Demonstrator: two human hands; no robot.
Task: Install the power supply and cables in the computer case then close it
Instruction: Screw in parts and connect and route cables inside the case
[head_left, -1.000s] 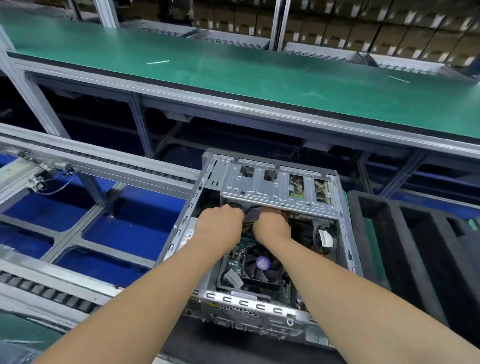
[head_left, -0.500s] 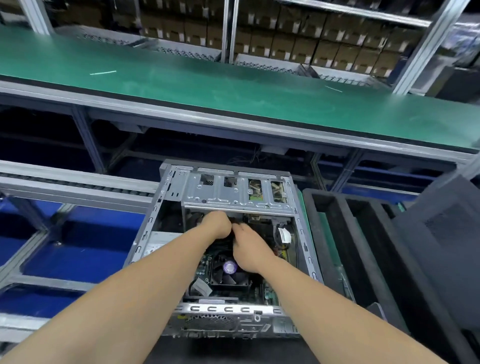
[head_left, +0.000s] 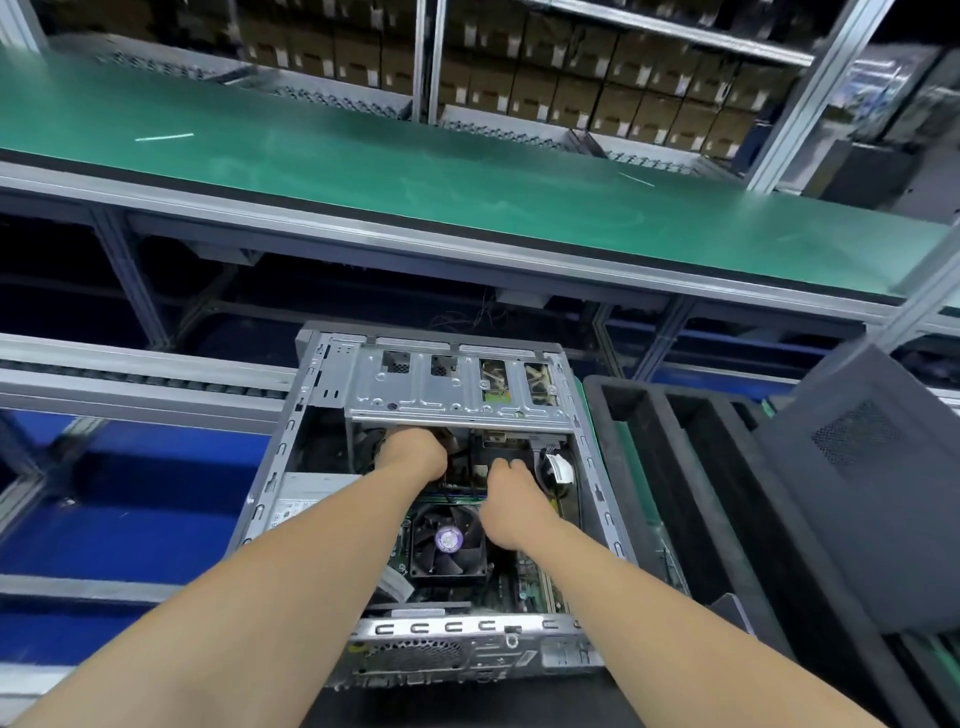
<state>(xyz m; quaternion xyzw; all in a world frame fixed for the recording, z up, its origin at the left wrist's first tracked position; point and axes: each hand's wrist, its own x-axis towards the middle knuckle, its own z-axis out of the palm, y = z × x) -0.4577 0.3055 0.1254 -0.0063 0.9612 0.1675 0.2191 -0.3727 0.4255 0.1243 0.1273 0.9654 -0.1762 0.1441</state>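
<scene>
Here, an assembly-line worker reaches both bare arms into a computer case (head_left: 270, 483) laid flat with its open side up, a position that gives access from above. The left hand (head_left: 413, 452) dips under the stamped-steel drive cage (head_left: 457, 400) at twelve o'clock inside the case; its fingers are hidden, so what it grips cannot be told. The right hand (head_left: 511, 499), just toward three o'clock from it, has its fingers curled down among black cables (head_left: 467, 465); whether it pinches one cannot be told either. The likely job is routing or plugging leads. A pale grey labelled box at nine o'clock in the case appears to be the power supply (head_left: 306, 499), already seated. A black, square-framed fan (head_left: 448, 538) with a purple hub sits at the centre, between the forearms. At three o'clock outside the case, a dark matte side panel (head_left: 872, 493) with a mesh vent lies across a black foam tray (head_left: 675, 467), probably kept close for closing up. A smooth green belt (head_left: 467, 171) runs beyond.
</scene>
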